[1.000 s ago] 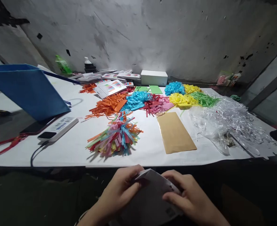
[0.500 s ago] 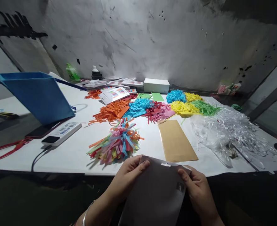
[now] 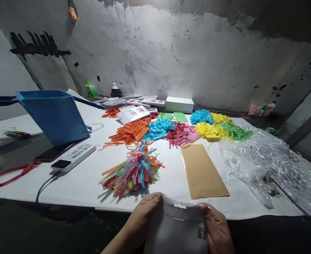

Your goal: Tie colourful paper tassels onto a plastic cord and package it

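Note:
A flat white hang-tab box [image 3: 175,229] is held low at the table's front edge, its plain back facing me. Near its top runs a hanger slot, with a crease line below, and a small dark mark sits on its right side. My left hand [image 3: 142,222] grips the upper left edge, thumb at the corner. On the right edge, my right hand [image 3: 216,227] is closed, thumb on the face. The lower end of the box runs out of view. Just beyond the left hand lies a multicoloured paper tassel bundle [image 3: 134,169]; a brown envelope [image 3: 204,173] lies beyond the right hand.
Coloured paper tassels [image 3: 158,128] spread across the white table [image 3: 76,187]. Clear shredded film [image 3: 269,158] heaps at the right. A blue bag [image 3: 52,118], a white power bank [image 3: 73,157] and a red cord [image 3: 10,174] are left. Printed boxes [image 3: 134,113] lie behind.
The view has tilted up a little, so the table things sit lower. The box's top has bent and a crease line shows; both hands still grip its sides.

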A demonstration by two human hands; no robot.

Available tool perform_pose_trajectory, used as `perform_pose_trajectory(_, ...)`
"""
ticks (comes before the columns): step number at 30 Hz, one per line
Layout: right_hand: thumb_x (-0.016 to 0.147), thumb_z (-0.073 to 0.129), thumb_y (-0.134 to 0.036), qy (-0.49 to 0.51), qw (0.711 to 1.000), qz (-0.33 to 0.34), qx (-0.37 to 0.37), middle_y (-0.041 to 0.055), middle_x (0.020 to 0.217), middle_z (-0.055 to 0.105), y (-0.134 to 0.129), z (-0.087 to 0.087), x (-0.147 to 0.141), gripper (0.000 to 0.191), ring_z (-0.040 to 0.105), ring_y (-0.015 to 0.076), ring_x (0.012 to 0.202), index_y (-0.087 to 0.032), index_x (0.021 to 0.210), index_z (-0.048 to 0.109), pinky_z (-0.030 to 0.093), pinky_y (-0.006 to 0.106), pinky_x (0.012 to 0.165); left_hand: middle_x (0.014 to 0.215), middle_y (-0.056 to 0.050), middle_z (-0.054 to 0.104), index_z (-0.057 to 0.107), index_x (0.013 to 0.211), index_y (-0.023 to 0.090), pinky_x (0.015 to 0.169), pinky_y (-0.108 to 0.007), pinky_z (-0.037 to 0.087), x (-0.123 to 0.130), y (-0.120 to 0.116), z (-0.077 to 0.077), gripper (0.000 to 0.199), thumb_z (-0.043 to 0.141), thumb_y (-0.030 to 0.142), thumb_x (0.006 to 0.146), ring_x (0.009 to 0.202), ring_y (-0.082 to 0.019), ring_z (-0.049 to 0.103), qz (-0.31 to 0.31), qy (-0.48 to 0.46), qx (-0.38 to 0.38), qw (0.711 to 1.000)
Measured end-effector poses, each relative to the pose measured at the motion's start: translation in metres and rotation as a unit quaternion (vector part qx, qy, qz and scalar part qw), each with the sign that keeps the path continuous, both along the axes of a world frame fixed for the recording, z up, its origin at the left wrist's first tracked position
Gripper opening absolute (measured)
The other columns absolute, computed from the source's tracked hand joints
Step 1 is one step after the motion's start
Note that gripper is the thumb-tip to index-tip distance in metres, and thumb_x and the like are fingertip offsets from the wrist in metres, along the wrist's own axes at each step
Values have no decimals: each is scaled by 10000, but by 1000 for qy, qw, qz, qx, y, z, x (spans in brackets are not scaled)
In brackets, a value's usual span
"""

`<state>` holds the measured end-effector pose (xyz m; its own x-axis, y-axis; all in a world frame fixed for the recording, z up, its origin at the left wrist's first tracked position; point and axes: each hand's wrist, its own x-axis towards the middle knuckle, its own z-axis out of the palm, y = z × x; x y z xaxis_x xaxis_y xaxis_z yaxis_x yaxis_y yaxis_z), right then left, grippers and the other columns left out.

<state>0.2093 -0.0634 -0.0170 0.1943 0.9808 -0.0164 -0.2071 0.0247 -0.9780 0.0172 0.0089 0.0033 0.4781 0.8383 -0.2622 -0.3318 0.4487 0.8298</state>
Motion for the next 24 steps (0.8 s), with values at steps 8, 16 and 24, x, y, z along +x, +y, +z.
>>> perform_pose_trajectory(8, 773, 688, -675, -33, 998, -44, -27, -12, 583, 462, 0, -4, 4, 531, 406, 108, 552, -160, 654, 637, 312, 209, 484, 661, -24, 666, 789, 832, 152, 541, -196, 368, -5, 4, 4, 456, 799, 589, 705, 596, -129, 537, 25, 117, 117, 986)
perform_pose_trajectory(16, 964, 528, -499, -416, 888, -135, 142, 121, 1204, 711, 22, -46, 60, 400, 653, 320, 1137, -218, 1196, 693, 533, 461, 942, 695, 14, 688, 704, 905, 208, 507, -191, 419, -47, 28, 20, 482, 797, 613, 660, 601, -153, 599, 205, 199, 111, 952)
perform_pose_trajectory(24, 960, 575, -251, -702, 646, -145, 263, 86, 953, 734, 5, -65, 80, 122, 692, 245, 864, -182, 968, 675, 524, 399, 801, 773, -13, 700, 713, 785, 224, 702, -267, 481, -60, 63, 14, 449, 587, 655, 791, 796, -242, 623, 82, 399, 272, 872)
